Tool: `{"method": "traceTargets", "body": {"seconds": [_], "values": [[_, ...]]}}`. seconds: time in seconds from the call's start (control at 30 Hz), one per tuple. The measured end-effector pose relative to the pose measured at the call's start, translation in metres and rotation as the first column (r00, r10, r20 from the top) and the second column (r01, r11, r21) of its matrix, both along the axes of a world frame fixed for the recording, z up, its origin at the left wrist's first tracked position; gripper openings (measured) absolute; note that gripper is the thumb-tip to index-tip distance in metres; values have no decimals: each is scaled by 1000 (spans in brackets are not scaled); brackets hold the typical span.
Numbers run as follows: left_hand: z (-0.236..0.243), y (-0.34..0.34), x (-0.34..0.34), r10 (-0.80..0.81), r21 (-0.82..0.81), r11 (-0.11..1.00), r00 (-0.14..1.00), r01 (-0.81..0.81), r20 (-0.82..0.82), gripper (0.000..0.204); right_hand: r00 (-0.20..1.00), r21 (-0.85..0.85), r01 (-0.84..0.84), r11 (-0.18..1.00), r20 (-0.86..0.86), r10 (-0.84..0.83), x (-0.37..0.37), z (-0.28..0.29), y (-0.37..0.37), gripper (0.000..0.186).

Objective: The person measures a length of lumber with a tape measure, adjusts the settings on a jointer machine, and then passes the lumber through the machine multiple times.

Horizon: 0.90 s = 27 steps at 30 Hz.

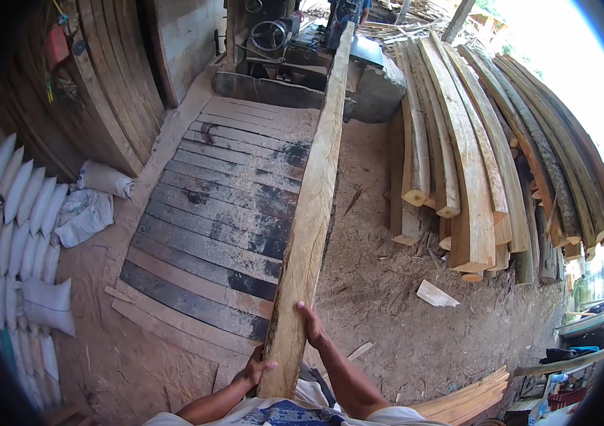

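Observation:
A long, rough wooden beam (307,227) runs from my body up to a machine (270,35) at the back. My left hand (256,366) grips the beam's near left edge, thumb across the top, fingers mostly hidden underneath. Higher up on the opposite edge, my right hand (312,323) is closed on the beam. The far end of the beam rests at the machine, where another person (363,14) is partly visible behind it.
Stacked timbers (469,156) fill the right side. A slatted wooden platform (209,192) lies left of the beam. White sacks (25,206) and upright planks (89,78) line the left wall. Loose boards (458,397) lie at the lower right, near a cluttered bench (575,362).

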<state>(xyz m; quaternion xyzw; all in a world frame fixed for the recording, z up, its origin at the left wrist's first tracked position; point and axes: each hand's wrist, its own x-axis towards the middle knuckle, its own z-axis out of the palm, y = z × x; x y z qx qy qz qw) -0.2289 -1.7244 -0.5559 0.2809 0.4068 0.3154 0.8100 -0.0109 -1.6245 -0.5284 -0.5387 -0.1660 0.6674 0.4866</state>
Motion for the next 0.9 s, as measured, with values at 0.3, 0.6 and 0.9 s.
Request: {"method": "traceTargets", "body": {"seconds": [0.3,0.6,0.9], "values": [[19,84,30,10,13,1000,1000,-10,-18,83,994,-25,-72,997,-79,70,35,-17,77,99],[43,186,69,27,29,999,1000,-27,-7,83,1000,4,16,1000,-26,-16,63,-10,174,76],[41,289,107,34,49,998,999,-32,-33,83,999,2,25,1000,-42,-25,102,-9,278,77]]}}
